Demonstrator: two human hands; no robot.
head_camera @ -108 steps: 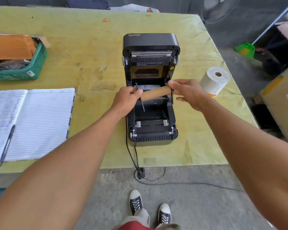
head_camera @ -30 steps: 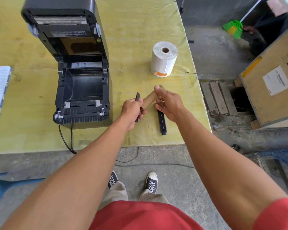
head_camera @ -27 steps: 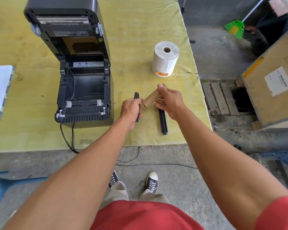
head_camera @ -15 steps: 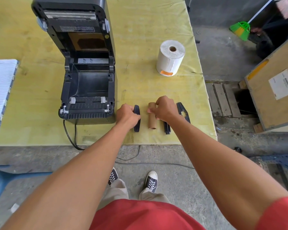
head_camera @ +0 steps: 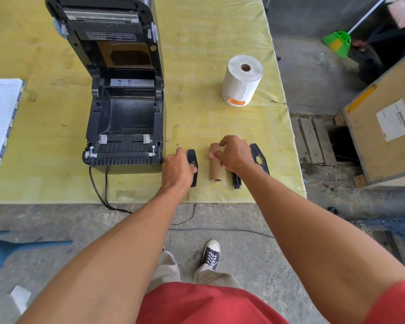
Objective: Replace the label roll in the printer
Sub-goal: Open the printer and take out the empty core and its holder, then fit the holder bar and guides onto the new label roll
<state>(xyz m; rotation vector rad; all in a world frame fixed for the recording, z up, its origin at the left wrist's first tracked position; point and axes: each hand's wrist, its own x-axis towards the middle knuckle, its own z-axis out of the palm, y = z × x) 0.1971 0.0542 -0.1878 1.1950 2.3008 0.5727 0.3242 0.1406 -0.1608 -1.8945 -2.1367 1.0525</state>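
Observation:
The black label printer (head_camera: 124,127) stands open on the yellow table (head_camera: 208,38), lid raised and roll bay bare. A full white label roll (head_camera: 242,81) stands upright to its right. Near the front edge lies the empty brown cardboard core (head_camera: 215,168); my right hand (head_camera: 234,155) pinches its far end. A black spindle bar (head_camera: 236,181) pokes out from under that hand, and a black end guide (head_camera: 258,157) lies just right of it. My left hand (head_camera: 177,169) is curled against a second black end guide (head_camera: 192,167) lying flat, thumb on it.
The printer's black cable (head_camera: 101,195) drops over the table's front edge to the floor. A lined notebook (head_camera: 0,122) lies at the left. A wooden crate (head_camera: 388,127) and a green broom (head_camera: 337,42) stand off the table to the right.
The core and the left end guide, held apart in the air a second ago, have come down onto the table. Both hands still touch them and have barely moved in the last half second.

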